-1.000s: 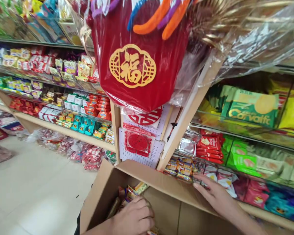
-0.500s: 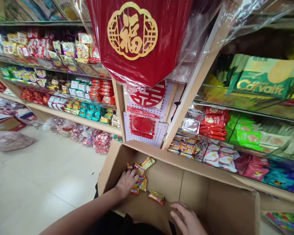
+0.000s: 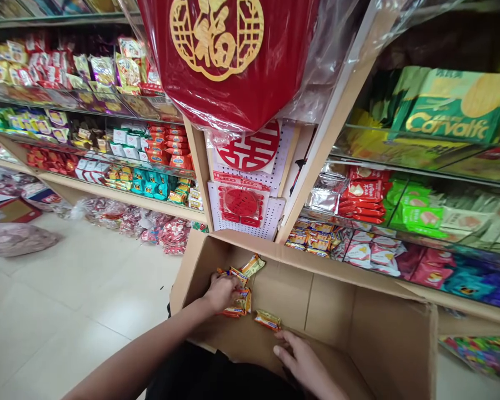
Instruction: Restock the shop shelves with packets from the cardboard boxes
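Observation:
A large open cardboard box point(image 3: 358, 311) fills the lower middle of the view. Several small orange and yellow snack packets point(image 3: 244, 278) lie in its far left corner. My left hand point(image 3: 223, 291) reaches into that corner, fingers curled around some of those packets. One more snack packet point(image 3: 267, 320) lies alone on the box floor. My right hand point(image 3: 302, 361) rests low inside the box just below that lone packet, fingers stretched out flat and holding nothing.
Shop shelves point(image 3: 120, 197) full of snack packs run along the left and right. A red hanging decoration point(image 3: 229, 61) in clear plastic hangs overhead. Red bagged goods point(image 3: 166, 236) lie on the tiled floor point(image 3: 66, 311) at left.
The view dropped lower. My left hand stayed on the packets in the corner, closing more around them. My right hand left the shelf, came into the box and moved up toward the lone packet.

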The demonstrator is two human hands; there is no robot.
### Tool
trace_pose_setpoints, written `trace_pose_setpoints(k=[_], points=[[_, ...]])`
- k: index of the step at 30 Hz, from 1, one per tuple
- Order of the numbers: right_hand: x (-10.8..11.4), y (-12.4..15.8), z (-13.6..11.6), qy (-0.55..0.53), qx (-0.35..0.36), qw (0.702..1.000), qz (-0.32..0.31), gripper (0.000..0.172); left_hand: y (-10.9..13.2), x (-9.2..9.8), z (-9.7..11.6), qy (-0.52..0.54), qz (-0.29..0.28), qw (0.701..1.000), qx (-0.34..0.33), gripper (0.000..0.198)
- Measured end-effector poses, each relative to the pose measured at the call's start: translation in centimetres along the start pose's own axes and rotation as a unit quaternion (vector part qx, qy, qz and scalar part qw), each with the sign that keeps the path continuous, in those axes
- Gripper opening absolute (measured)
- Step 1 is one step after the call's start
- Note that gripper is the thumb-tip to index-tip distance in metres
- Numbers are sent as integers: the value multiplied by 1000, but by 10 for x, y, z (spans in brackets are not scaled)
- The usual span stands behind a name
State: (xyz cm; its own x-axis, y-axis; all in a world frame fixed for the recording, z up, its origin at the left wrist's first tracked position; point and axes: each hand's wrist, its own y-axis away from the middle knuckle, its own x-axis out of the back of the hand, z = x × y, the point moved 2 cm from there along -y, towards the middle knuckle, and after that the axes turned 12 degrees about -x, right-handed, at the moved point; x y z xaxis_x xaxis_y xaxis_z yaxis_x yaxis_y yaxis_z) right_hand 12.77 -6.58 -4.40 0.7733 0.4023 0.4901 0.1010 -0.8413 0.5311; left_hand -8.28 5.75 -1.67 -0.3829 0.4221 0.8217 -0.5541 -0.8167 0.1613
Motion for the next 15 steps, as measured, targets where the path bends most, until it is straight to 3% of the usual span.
trace_pose_setpoints(k=[3,6,10,12,15], points=[[6,-4,-17,-137,12,990,43,41,3,2,27,90,20,995,-38,15],[15,-9,-36,-263,7,960,100,43,8,-3,65,213,17,974,-73,20],[29,-8,-53,-319,-15,924,211,42,15,-8,101,492,106,861,-68,36],[33,-3,-57,-371,-35,896,242,43,18,-10,107,541,110,833,-49,38],[31,2,-59,-456,-58,857,231,43,21,-11,106,581,75,810,-26,38]])
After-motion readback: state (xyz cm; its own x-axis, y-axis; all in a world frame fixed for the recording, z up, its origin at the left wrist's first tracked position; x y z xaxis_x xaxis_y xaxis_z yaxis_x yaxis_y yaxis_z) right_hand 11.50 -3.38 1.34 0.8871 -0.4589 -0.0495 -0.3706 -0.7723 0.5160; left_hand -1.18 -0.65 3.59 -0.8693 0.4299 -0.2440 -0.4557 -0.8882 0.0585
